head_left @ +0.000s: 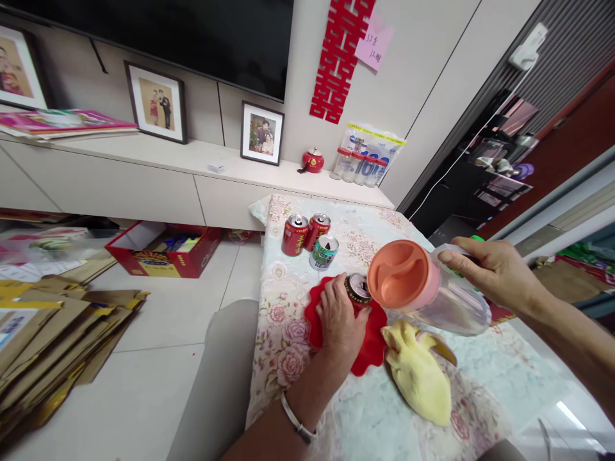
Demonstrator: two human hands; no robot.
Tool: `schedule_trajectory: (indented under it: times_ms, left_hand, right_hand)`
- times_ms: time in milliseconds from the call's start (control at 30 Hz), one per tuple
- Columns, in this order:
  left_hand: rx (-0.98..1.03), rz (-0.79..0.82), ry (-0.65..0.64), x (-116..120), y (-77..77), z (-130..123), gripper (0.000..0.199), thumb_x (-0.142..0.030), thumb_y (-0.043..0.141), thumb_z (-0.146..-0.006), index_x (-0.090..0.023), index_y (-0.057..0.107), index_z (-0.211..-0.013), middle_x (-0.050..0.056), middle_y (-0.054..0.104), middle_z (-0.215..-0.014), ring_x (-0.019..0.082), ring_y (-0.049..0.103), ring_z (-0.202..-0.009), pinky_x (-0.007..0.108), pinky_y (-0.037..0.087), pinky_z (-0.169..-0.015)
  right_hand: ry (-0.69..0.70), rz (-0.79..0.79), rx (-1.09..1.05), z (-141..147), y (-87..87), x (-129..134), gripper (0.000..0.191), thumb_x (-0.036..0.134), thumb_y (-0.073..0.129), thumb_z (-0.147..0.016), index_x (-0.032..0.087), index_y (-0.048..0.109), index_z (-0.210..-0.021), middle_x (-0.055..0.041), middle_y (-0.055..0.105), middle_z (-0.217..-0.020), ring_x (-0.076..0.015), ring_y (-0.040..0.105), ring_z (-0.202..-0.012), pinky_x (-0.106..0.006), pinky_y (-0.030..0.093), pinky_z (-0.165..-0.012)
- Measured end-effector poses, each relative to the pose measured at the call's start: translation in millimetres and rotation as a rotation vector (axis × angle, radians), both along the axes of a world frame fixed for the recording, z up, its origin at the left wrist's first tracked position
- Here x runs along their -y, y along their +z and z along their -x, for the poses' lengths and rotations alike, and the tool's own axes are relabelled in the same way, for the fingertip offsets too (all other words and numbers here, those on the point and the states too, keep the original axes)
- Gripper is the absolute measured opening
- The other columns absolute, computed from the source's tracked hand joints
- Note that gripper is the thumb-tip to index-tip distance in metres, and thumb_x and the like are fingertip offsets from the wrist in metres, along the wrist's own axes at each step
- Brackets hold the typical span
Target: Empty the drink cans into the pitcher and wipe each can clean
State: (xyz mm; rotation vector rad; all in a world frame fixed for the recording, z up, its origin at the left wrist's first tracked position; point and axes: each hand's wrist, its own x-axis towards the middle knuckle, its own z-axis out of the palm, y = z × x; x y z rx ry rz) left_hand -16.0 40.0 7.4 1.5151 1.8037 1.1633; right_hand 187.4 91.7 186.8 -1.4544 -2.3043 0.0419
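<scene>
My left hand [339, 314] is wrapped round a dark can [358, 288] with an opened top, which stands on a red wavy-edged plate [372, 349]. By its handle, my right hand [494, 269] grips a clear plastic pitcher [451, 307] with an orange lid [398, 272]. The pitcher is tilted, its lid end close beside the can; whether liquid flows out I cannot tell. A yellow cloth [420, 378] lies bunched to the right of the plate. Beyond the can stand a green-and-silver can [324, 252] and two red cans [295, 234].
A flowered tablecloth [283, 301] covers the table. Behind it, a low cabinet [221, 163] bears picture frames, a red pot [312, 160] and several red-lidded jars [353, 168]. Flattened cardboard [62, 346] and a red box [163, 250] are on the floor to the left.
</scene>
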Motion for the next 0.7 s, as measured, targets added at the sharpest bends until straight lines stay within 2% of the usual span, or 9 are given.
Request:
schedule_trajectory:
  times_ms: [700]
  left_hand:
    - [0.007, 0.001, -0.004, 0.4, 0.9, 0.1, 0.07, -0.019, 0.078, -0.08, -0.023, 0.04, -0.14, 0.014, 0.057, -0.139, 0.035, 0.053, -0.134, 0.051, 0.044, -0.106]
  right_hand:
    - [0.003, 0.008, 0.007, -0.7, 0.4, 0.0, 0.059, 0.073, 0.051, -0.091, 0.022, 0.047, -0.061, 0.0065, 0.03, -0.057, -0.0108, 0.029, -0.052, -0.026, 0.024, -0.048]
